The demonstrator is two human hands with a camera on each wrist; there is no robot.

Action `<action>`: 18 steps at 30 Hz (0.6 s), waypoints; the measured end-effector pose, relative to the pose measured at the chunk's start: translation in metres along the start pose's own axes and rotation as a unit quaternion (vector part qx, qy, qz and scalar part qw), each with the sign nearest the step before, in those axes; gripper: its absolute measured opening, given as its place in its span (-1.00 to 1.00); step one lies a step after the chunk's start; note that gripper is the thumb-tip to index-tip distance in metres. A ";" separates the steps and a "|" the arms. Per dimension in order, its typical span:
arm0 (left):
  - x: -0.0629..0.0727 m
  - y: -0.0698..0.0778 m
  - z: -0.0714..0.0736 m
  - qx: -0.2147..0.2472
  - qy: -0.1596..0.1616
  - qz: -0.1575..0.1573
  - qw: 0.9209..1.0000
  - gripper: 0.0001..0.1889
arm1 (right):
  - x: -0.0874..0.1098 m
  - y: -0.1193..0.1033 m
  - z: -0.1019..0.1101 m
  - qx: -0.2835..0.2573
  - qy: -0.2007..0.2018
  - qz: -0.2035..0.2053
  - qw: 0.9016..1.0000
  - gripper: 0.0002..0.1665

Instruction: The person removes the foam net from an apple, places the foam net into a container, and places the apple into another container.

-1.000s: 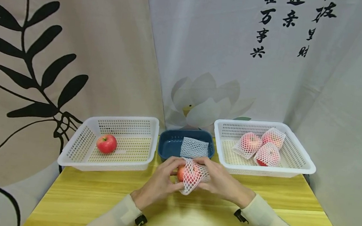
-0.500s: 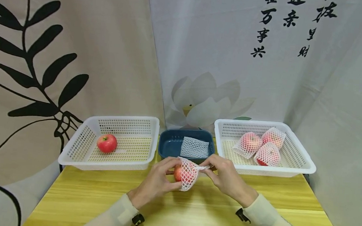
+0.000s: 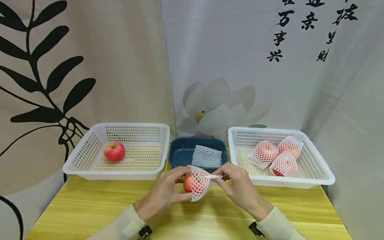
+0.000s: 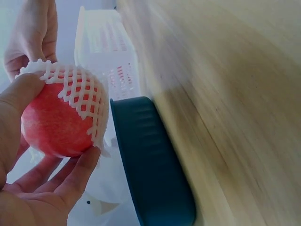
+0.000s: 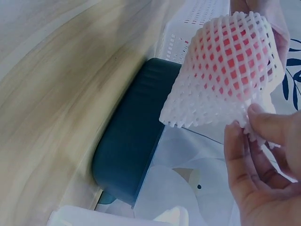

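Note:
A red apple [image 4: 56, 122] sits partly inside a white foam net sleeve [image 3: 201, 182], above the table in front of the blue tray. My left hand [image 3: 166, 190] grips the apple's bare left side, thumb and fingers spread round it and touching the net's rim. With thumb and fingertips, my right hand [image 3: 241, 188] pinches the net's gathered right end. In the right wrist view the foam net [image 5: 230, 61] covers the apple on that side, and its loose edge hangs out beyond the pinch.
A white basket [image 3: 81, 169] at the left holds one bare apple [image 3: 114, 151]. The blue tray [image 3: 179, 143] holds flat foam nets [image 3: 206, 157]. In the right white basket [image 3: 317, 173] lie three netted apples [image 3: 284, 164]. A printed curtain hangs behind the wooden table [image 3: 202, 231].
My right hand has drawn back to the right from the apple's side and now pinches the net's end, pulled to a point. The left hand and apple have shifted slightly left.

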State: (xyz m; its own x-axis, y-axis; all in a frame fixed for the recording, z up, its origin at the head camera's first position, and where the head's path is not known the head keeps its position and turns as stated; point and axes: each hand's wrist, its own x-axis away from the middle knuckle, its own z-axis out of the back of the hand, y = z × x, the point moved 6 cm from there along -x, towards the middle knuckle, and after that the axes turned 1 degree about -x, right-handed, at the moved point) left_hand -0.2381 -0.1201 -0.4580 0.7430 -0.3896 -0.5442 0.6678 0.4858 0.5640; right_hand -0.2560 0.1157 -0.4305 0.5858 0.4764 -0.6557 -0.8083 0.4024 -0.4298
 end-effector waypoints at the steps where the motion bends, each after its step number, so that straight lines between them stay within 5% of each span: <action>1: -0.001 0.001 -0.001 -0.003 -0.003 -0.004 1.000 -0.31 | 0.000 0.000 -0.001 -0.003 -0.003 0.000 1.000 -0.72; 6: -0.004 0.003 -0.006 -0.017 -0.012 -0.005 1.000 -0.30 | 0.000 0.000 -0.003 -0.008 -0.005 0.004 1.000 -0.74; 18: -0.003 -0.007 -0.003 -0.003 0.003 0.075 0.997 -0.27 | 0.007 0.008 0.006 0.009 0.022 -0.008 1.000 -0.71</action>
State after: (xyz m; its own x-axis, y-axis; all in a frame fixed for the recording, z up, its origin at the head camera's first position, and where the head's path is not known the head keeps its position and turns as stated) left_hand -0.2456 -0.1195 -0.4622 0.8346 -0.3068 -0.4575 0.5482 0.5434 0.6358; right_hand -0.2583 0.1263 -0.4348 0.5944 0.4350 -0.6763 -0.7980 0.4228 -0.4294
